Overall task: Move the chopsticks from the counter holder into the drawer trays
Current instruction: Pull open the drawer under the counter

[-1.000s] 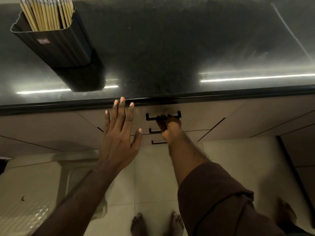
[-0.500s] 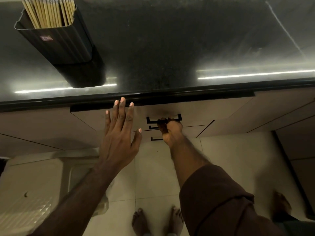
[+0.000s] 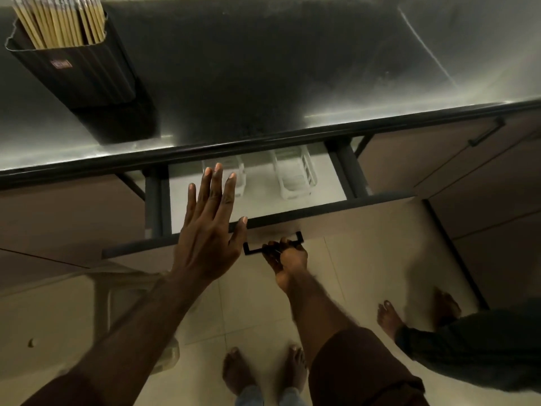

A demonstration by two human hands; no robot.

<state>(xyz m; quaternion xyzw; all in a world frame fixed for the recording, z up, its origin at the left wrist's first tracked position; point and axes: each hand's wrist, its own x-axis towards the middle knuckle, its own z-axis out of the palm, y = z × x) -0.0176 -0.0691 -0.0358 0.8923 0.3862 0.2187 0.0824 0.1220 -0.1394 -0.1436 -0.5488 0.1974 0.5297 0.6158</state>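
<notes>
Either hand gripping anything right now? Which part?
Right hand grips the drawer by its black handle. Left hand is open, holding nothing.

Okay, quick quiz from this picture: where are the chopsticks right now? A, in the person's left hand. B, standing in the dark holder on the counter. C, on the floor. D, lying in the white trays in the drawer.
B: the chopsticks stand bundled in the holder on the counter, while the trays in the open drawer hold none.
</notes>
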